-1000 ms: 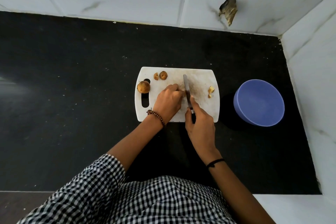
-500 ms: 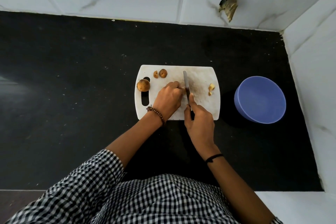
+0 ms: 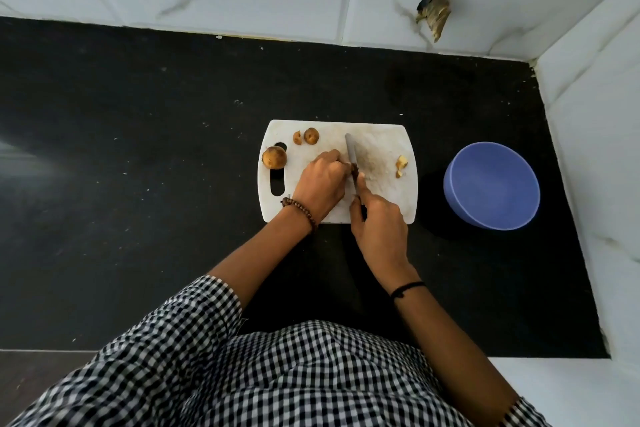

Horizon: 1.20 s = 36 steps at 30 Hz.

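A white cutting board [image 3: 388,199] lies on the black counter. My right hand [image 3: 379,222] grips the handle of a knife [image 3: 351,152], forefinger along its back, blade pointing away from me across the board. My left hand [image 3: 320,184] sits just left of the blade with fingers curled down over something small; what it holds is hidden under the fingers. A whole small brown potato [image 3: 274,157] rests by the board's handle slot. Two brown cut ends [image 3: 306,136] lie at the far left of the board. Pale cut pieces [image 3: 401,165] lie near the right edge.
A blue bowl [image 3: 491,185] stands on the counter [image 3: 138,166] right of the board. White marble tiled walls close the back and right side; a dark broken patch [image 3: 433,10] marks the back wall. My checked shirt fills the bottom.
The knife blade has slid a little forward and back beside my left fingers. Both hands stay at the same spot on the board.
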Each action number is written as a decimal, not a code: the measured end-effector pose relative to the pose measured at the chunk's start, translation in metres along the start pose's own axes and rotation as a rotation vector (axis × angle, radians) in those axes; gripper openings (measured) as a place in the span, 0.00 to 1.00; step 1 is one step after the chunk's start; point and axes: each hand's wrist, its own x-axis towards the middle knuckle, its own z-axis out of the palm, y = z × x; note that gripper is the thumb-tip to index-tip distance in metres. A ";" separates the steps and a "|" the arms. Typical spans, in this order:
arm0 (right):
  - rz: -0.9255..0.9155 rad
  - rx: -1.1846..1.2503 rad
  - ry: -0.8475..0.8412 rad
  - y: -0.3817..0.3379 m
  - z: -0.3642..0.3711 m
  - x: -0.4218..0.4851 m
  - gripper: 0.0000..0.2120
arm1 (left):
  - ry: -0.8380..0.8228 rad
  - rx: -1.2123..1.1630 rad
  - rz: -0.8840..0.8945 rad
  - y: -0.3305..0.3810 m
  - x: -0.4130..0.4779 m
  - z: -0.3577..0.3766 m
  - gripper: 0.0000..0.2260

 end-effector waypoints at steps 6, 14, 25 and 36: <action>0.016 -0.103 -0.099 0.004 -0.016 -0.030 0.25 | 0.021 -0.025 -0.039 0.001 -0.001 0.001 0.06; 0.033 -0.126 -0.141 0.010 -0.039 -0.052 0.23 | 0.053 -0.061 -0.074 0.000 -0.002 0.001 0.06; 0.069 0.117 -0.002 0.014 -0.043 -0.062 0.22 | 0.083 -0.246 -0.154 -0.007 -0.004 -0.001 0.07; -0.071 0.028 -0.039 0.003 -0.022 -0.035 0.22 | 0.118 -0.426 -0.332 -0.008 -0.011 -0.006 0.15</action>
